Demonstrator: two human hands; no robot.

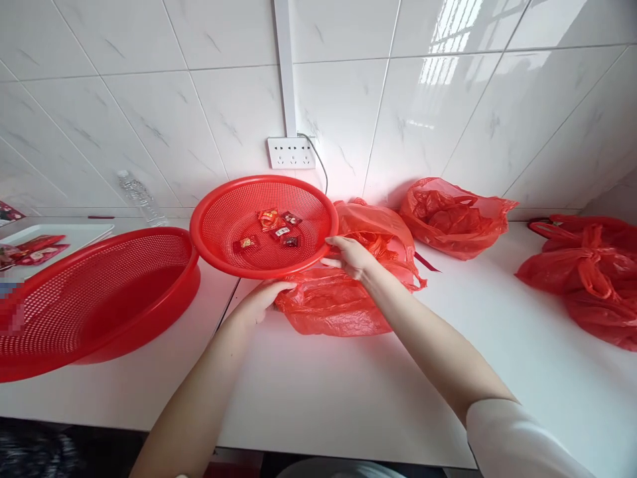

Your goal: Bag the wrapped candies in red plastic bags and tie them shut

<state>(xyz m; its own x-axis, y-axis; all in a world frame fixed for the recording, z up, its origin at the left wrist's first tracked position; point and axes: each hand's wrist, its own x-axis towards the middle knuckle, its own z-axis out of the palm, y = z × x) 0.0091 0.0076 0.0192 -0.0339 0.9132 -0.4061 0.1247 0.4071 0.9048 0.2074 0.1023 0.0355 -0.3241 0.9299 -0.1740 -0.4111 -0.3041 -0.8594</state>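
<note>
A round red mesh plastic basket (219,249) is raised and tilted, with several small wrapped candies (281,229) inside. My right hand (350,257) grips its right rim, thumb on top and fingers below. Just under the basket's front edge, my left hand (263,300) is closed at the left edge of a crumpled red plastic bag (338,309), its thumb over the plastic; most of its fingers are hidden. The bag lies on the white counter beneath the basket and my right forearm, and I cannot see what is in it.
A larger red mesh basket (149,305) stands to the left, near a white tray (94,232) with red packets and a clear plastic bottle (142,197). More red bags (458,222) sit to the right, including tied ones (592,279). A power socket strip (291,153) is on the tiled wall.
</note>
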